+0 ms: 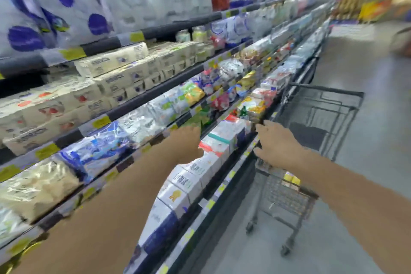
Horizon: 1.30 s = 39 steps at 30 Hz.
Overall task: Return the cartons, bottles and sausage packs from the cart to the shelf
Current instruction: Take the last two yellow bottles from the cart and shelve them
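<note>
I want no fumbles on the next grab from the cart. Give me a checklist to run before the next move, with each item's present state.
1. Left hand free of goods: ok, it hovers open over the white cartons on the lowest shelf row, holding nothing visible.
2. Right hand free: ok, fingers spread near the shelf edge, nothing gripped.
3. Cart within reach: ok, it stands right beside the shelf, under the right hand.
4. Goods left in the cart: cannot tell; only a yellow item shows through the mesh.
5. Carton row seated: cannot tell, the image is blurred.
6. Aisle floor by the cart clear: ok.
</note>
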Available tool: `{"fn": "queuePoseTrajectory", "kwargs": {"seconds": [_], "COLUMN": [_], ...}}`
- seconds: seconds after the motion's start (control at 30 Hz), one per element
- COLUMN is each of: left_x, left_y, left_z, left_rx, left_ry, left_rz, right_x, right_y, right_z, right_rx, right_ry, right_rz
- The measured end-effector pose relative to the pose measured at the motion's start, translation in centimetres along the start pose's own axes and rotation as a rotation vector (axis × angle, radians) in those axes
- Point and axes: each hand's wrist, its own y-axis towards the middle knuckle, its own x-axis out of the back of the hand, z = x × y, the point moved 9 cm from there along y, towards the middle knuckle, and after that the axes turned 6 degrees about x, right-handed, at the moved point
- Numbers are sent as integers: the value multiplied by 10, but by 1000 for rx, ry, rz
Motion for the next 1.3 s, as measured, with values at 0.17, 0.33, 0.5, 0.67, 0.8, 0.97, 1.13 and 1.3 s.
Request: {"fn": "queuePoseTrajectory", "kwargs": {"seconds": [0.17,0.33,0.5,0.67,0.8,0.97,1.13,1.3], "left_x": [-14,-40,-59,-84,-116,-174,-253,-331], "left_y": [69,147,239,337,407,462,501,525], "left_z": [-94,-172,-232,-277,-311,-361,-398,-415], "left_rx": [-158,-278,-413,-519,-554,-561,-470,-340], "left_ry": [-7,-41,-65,-4,24,13,-57,-120], "left_rz": [29,85,118,182,238,364,529,653], "right_x": [-21,-58,-87,-117,-151,-209,-289,-383], "right_y": [-9,-2,42,101,138,170,204,230], "right_z": [-105,-199,-272,-326,-367,-417,-460,-489], "right_rx": [-202,-367,-472,-524,-580,-626,-632,-680], "right_ry": [34,34,58,72,127,179,290,503], "right_rz": [16,51,96,150,185,250,342,410]}}
